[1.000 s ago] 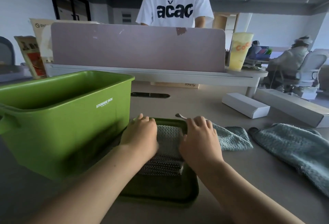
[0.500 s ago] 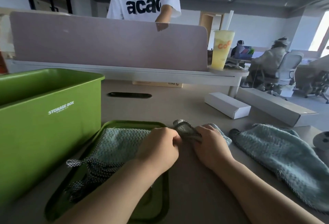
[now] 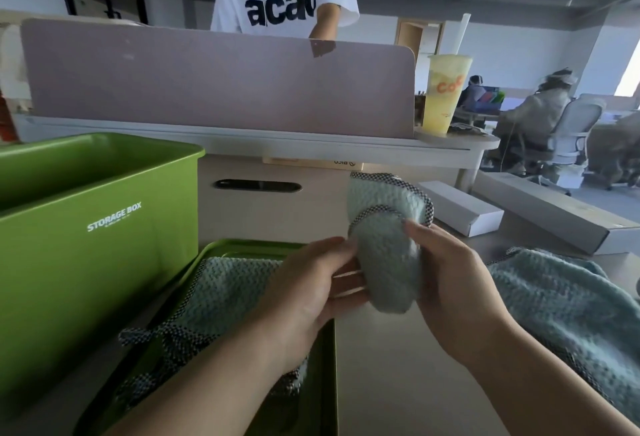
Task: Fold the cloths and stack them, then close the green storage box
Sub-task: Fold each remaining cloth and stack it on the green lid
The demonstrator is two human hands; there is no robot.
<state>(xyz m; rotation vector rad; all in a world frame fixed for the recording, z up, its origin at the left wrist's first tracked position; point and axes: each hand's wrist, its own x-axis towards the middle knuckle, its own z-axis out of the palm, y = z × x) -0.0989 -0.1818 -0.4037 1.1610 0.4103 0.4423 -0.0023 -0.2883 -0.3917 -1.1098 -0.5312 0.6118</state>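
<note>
Up comes the cloth (image 3: 385, 257), our left hand (image 3: 311, 292) and right hand (image 3: 450, 283) pinching it; bunched, it may fold crooked.

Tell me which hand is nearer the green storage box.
Left. The left hand holds the lifted cloth right of the green storage box; the right hand grips the cloth's far side, farther off.

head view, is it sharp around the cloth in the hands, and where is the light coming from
Head view: the held cloth, left hand and right hand look slightly soft; daylight comes from a washed-out window at far right; the wide lens bows the divider's top edge.
</note>
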